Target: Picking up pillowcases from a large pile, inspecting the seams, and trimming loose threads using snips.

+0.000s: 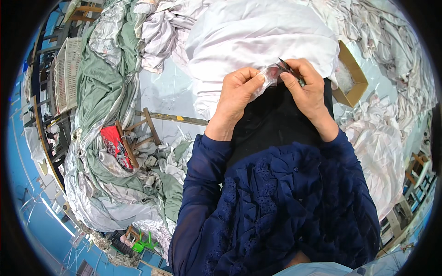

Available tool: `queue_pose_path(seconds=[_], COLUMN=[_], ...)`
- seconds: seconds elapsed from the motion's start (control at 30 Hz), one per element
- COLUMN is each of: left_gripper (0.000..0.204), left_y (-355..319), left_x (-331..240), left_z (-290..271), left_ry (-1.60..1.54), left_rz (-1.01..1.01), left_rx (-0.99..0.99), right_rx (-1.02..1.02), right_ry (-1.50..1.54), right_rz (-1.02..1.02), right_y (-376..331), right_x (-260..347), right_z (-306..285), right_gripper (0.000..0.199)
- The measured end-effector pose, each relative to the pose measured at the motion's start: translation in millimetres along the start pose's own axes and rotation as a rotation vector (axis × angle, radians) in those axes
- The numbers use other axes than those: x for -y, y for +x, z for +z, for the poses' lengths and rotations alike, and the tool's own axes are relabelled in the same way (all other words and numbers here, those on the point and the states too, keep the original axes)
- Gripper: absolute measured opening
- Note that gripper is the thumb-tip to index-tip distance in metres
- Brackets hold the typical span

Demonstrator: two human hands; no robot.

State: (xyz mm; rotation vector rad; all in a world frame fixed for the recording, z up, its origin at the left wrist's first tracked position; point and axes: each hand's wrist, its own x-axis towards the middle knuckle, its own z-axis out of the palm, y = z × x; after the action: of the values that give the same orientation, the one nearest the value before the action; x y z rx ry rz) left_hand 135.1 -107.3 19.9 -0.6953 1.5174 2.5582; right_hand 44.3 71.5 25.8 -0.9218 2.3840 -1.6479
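My left hand (238, 89) pinches a fold of white fabric (258, 37) that lies piled over my lap. Close beside it, my right hand (306, 87) holds small dark thread snips (286, 69), their tips at the pinched edge of the cloth (269, 76). Both hands are almost touching above my dark skirt. My dark blue sleeves and blouse fill the lower middle of the view.
A brown cardboard box (353, 76) sits just right of my hands. Heaps of green and silvery fabric (108, 87) lie on the left around a small wooden stool (138, 133) with a red cushion. More white cloth (382, 142) is piled at the right. A white plastic crate (68, 73) stands far left.
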Motion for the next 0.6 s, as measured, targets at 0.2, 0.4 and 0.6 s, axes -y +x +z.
queue_pose_path(seconds=[0.2, 0.4, 0.6], left_gripper=[0.008, 0.009, 0.007], left_y=[-14, -42, -68], left_x=[-9, -14, 14], left_z=[-7, -44, -80], left_ry=[0.247, 1.027, 1.234], left_rz=[0.132, 0.503, 0.607], left_rx=[0.016, -0.317, -0.615], right_rx=[0.379, 0.291, 0.207], right_ry=[0.198, 0.193, 0.13], right_rz=[0.285, 0.194, 0.106], right_y=[20, 30, 31], right_x=[-3, -1, -4], right_z=[-1, -23, -43], right_gripper=[0.019, 0.007, 0.005])
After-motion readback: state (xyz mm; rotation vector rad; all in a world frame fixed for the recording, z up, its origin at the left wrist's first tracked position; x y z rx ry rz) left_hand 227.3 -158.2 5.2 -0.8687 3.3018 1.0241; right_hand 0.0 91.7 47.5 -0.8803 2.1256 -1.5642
